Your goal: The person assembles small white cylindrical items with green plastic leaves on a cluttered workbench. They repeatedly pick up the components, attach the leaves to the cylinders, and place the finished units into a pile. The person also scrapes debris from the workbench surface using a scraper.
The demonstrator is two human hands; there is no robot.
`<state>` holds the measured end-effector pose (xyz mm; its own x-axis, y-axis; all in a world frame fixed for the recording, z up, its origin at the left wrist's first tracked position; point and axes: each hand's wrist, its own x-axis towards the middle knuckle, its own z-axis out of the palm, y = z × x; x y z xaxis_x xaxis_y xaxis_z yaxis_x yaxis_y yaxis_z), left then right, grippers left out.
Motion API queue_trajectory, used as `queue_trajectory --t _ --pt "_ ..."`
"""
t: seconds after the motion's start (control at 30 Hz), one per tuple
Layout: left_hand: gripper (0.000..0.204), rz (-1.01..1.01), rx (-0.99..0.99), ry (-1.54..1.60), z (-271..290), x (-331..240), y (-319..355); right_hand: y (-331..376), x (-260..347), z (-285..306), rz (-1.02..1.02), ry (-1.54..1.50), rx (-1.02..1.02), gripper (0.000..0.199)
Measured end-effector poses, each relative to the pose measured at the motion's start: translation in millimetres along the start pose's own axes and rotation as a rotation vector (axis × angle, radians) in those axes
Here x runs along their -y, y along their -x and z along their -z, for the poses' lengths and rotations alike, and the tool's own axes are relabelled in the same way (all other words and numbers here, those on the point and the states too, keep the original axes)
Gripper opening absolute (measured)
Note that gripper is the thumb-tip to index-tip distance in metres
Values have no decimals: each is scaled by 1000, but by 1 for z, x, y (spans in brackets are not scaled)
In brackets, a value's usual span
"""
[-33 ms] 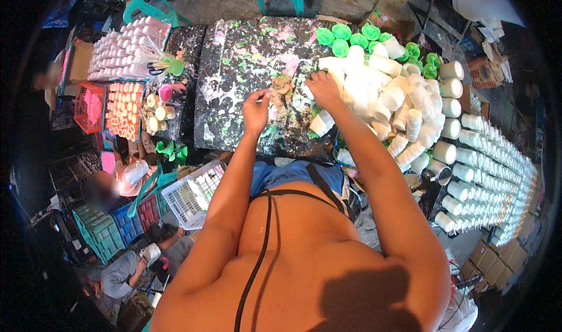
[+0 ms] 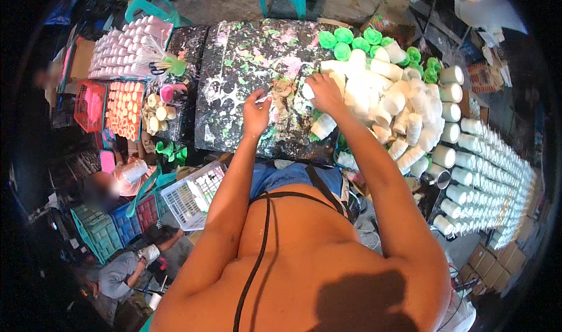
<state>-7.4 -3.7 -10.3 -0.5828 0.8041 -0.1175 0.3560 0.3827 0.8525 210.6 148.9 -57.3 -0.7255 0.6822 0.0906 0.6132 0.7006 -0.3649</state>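
My left hand is over the middle of the dark, flake-covered worktable, with thumb and fingers pinched on a small white piece. To its right, my right hand closes round a white cylinder, whose pale end shows past the fingertips; the rest is hidden under the hand. Between the hands lies a brown, crumpled clump. Beside my right hand spreads a heap of white candle-like cylinders, and one lone cylinder lies below my right wrist.
Green rose-shaped pieces line the heap's far side. Rows of white cylinders with thin strands stand at right. White cylinders, orange-rimmed pieces and scissors are at left. A white basket stands near my left arm; people sit beyond.
The white cylinder's end shows more clearly at my right fingertips. My left fingers have shifted slightly, and the white piece between them is plainer. The whole view has moved a little.
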Motion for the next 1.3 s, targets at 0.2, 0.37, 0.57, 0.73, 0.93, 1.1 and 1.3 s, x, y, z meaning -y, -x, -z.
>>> queue_trajectory --t 0.2,0.37,0.57,0.73,0.93,1.1,1.3 --pt "45 117 235 529 11 -67 0 20 71 85 -217 -1164 -146 70" --pt "55 400 654 956 12 -115 4 18 111 115 -138 -1258 -223 74" --pt "60 360 693 1057 14 -129 0 14 95 112 -402 -1598 -2 63" --pt "73 273 797 1075 13 -122 0 17 88 124 -457 -1368 15 49" --pt "56 129 677 904 19 -107 -11 29 105 119 -531 -1711 -9 23" --pt "43 133 142 305 48 -30 -32 24 115 188 -155 -1711 -168 19" --pt "44 256 302 777 23 -26 -6 -14 103 54 -330 -941 -72 52"
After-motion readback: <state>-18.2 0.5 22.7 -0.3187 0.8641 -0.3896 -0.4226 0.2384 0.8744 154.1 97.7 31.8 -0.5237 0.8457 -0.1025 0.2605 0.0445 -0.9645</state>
